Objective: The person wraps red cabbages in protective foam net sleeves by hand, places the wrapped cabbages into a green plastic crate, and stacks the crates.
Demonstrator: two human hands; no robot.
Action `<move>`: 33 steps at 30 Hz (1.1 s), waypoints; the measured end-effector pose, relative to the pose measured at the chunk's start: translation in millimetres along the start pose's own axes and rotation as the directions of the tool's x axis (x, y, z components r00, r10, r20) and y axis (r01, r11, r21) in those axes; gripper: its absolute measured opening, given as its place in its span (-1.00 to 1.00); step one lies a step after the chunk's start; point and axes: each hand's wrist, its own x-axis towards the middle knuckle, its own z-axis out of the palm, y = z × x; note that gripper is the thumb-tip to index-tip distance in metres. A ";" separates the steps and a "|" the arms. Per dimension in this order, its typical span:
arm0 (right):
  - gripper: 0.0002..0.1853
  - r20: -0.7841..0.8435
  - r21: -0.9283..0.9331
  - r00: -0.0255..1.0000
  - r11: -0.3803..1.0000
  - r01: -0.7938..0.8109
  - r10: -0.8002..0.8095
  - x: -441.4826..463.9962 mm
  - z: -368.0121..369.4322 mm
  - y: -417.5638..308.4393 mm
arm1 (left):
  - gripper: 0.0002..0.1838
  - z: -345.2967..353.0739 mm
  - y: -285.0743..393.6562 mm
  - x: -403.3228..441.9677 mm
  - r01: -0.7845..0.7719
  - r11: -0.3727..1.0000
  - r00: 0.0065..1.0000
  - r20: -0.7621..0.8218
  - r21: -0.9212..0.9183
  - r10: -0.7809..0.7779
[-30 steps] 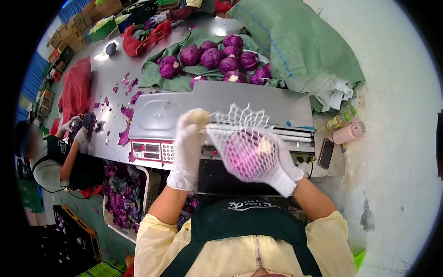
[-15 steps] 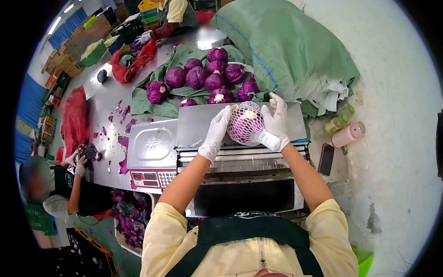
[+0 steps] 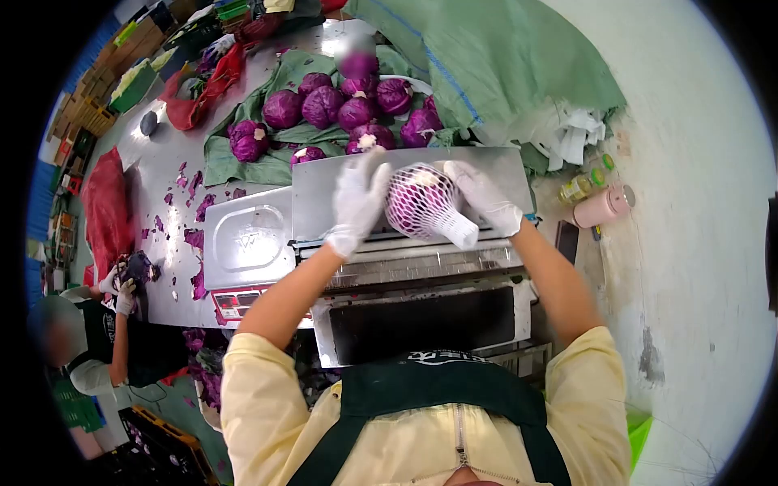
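A purple cabbage (image 3: pixel 417 202) in a white foam net sleeve rests on the metal top plate (image 3: pixel 320 182) of a machine, the sleeve's bunched tail (image 3: pixel 459 232) pointing toward me at lower right. My left hand (image 3: pixel 359 202), in a white glove and slightly blurred, stands just left of the cabbage with its fingers raised and apart. On the other side my gloved right hand (image 3: pixel 485 198) has its fingers stretched toward the cabbage's upper right; whether they touch the net I cannot tell. Neither hand grips it.
Several bare purple cabbages (image 3: pixel 322 107) lie on green cloth behind the plate. A large green sack (image 3: pixel 502 65) stands at the back right. Left is a scale (image 3: pixel 247 239); right are a pink bottle (image 3: pixel 600 207) and a phone (image 3: pixel 566 240). A co-worker (image 3: pixel 101 324) trims a cabbage at far left.
Both hands have come off the netted cabbage, the left moving left and the right letting go of the sleeve's tail. The whole view has shifted slightly.
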 end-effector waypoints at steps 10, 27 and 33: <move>-0.51 0.565 -0.772 0.825 -0.360 0.525 -0.008 -101.9 -105.4 -11.8 | -0.46 -138.1 -31.8 -58.4 -0.763 0.478 0.583 0.783 0.435 0.218; -1.00 -0.117 -0.155 0.880 0.884 0.442 -0.461 -86.6 -47.4 -94.8 | -0.45 -148.7 39.3 -41.9 -0.276 0.902 0.946 0.072 -0.333 0.316; -0.29 0.642 -0.702 0.703 0.134 0.699 -0.305 33.0 -41.9 -2.9 | 0.17 -37.8 3.8 8.1 -0.347 0.930 0.774 0.524 -0.121 0.357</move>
